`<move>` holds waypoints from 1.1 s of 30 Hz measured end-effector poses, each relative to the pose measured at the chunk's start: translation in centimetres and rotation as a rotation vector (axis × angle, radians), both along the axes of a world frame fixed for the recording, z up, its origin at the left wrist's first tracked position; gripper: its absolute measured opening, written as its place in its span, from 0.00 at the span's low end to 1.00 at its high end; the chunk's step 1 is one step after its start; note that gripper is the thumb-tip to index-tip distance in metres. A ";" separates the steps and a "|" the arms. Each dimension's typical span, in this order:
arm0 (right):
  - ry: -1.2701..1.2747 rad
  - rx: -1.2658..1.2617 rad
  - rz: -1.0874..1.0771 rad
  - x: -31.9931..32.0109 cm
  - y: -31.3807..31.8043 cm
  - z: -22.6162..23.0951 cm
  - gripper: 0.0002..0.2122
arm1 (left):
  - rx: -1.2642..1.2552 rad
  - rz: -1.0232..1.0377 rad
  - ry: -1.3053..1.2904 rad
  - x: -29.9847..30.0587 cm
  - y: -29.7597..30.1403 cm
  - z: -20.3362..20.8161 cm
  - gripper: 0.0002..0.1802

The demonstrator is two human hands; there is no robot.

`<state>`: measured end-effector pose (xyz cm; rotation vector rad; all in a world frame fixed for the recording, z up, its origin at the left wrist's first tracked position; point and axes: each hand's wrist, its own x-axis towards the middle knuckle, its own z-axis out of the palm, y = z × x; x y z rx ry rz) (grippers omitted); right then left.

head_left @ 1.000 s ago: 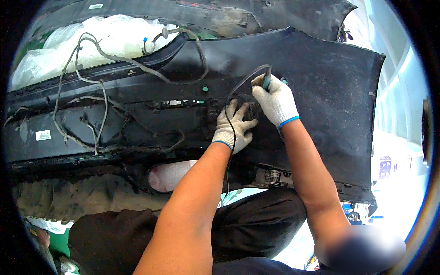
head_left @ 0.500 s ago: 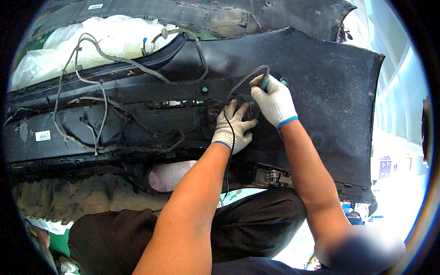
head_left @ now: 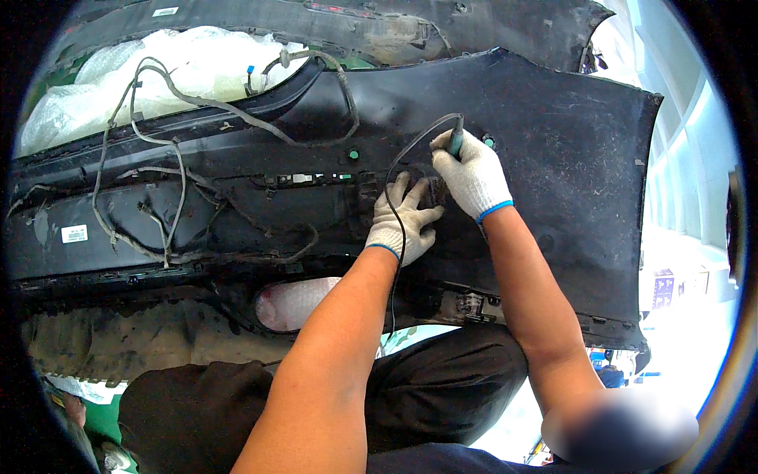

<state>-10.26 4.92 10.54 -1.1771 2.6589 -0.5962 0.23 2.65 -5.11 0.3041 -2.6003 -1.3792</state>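
A black car bumper cover [head_left: 576, 166] lies inner side up in front of me. My right hand [head_left: 476, 175], in a white knit glove, grips a corded pen-shaped tool [head_left: 455, 142] with a teal handle, something like a soldering iron. Its tip is hidden below the fingers. From the handle's top a thin black cord [head_left: 403, 221] loops left and runs down across my left wrist. My left hand [head_left: 405, 215], gloved too, lies with fingers spread over a dark bracket [head_left: 369, 193] on the cover, just left of the right hand.
A grey wiring harness [head_left: 237, 114] sprawls across the cover's left half. Bubble wrap [head_left: 189, 67] shows behind it. Another dark bumper cover [head_left: 379, 31] lies beyond. Green round plugs [head_left: 354, 155] sit in the panel. An oval opening [head_left: 296, 304] is beside my left forearm.
The cord's loop has shifted slightly to the left. Both hands stay in nearly the same place, the right one still holding the tool.
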 end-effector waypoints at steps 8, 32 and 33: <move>0.019 0.004 0.006 0.0 -0.1 0.1 0.08 | -0.012 0.025 0.043 -0.1 0.2 -0.5 0.27; 0.032 -0.015 -0.023 -0.2 0.1 0.1 0.09 | 0.009 0.006 0.021 -0.1 -0.1 0.0 0.27; 0.040 -0.026 -0.010 -0.3 0.2 -0.1 0.09 | 0.012 0.006 0.019 -0.1 -0.1 0.1 0.27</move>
